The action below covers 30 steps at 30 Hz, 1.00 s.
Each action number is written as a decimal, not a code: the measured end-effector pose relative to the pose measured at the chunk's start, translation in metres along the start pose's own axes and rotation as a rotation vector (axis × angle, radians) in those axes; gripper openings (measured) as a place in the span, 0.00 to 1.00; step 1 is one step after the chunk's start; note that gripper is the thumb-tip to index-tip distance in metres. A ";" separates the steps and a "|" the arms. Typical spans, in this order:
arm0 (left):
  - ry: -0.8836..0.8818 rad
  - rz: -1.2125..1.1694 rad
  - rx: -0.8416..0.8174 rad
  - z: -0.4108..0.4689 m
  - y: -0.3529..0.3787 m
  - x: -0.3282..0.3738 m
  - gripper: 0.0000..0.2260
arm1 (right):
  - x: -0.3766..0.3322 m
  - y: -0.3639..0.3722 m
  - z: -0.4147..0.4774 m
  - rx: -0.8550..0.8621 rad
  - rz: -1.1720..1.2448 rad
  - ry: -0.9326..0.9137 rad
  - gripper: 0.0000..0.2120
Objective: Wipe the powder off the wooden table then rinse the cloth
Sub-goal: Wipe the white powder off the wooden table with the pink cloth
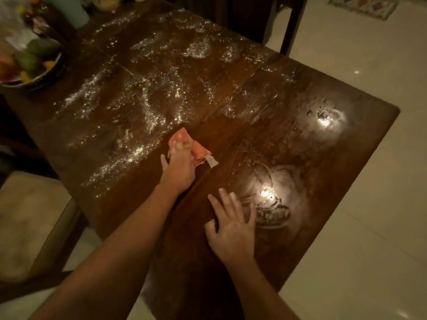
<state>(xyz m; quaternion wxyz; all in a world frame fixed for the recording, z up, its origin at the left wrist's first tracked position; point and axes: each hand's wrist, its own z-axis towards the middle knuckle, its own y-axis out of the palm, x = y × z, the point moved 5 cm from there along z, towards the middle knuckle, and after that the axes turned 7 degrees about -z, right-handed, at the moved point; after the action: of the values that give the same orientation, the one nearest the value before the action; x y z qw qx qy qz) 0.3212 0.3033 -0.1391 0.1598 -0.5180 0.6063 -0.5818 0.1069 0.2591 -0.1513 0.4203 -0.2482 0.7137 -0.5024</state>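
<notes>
- The left hand [179,165] is reaching out over the middle of the bench [346,146] and pressing down on the cloth [201,151]; its fingers [181,144] are lying close together along the top of it, though motion blur is hiding the finer detail
- The cloth – orange, bunched, with a white tag [212,161] sticking out at its right edge – is lying on the bench right at the border between dusted and wiped wood
- The powder [147,107] is covering the far and left parts of the bench in thick white streaks and speckles, running from the far edge down past the left hand
- The right hand [233,229] is resting palm down on the near part of the bench, well apart from the cloth, with its fingers [225,199] spread and straight, holding nothing
- Just beside the right hand, thin swirled smears [272,204] are glinting under two bright light reflections
- A fruit bowl [49,70] is sitting at the far left corner of the bench
- A cushioned chair [27,222] is standing at the left side, and pale floor tiles [369,227] are showing to the right
</notes>
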 end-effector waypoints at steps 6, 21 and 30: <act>-0.134 0.035 0.045 -0.037 0.033 0.043 0.26 | 0.172 -0.077 0.087 -0.090 -0.196 0.096 0.27; -0.175 -0.022 0.168 0.130 0.028 0.127 0.24 | 0.232 -0.116 0.172 -0.069 -0.243 0.001 0.28; 0.425 0.025 -0.133 0.119 0.042 0.165 0.23 | 0.260 -0.134 0.215 -0.029 -0.194 0.045 0.29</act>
<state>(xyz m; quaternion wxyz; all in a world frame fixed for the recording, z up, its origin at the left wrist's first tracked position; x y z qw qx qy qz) 0.3293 0.0955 -0.1405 0.0011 -0.3857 0.6696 -0.6347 0.1444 -0.1020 -0.1490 0.3501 -0.3109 0.7028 -0.5356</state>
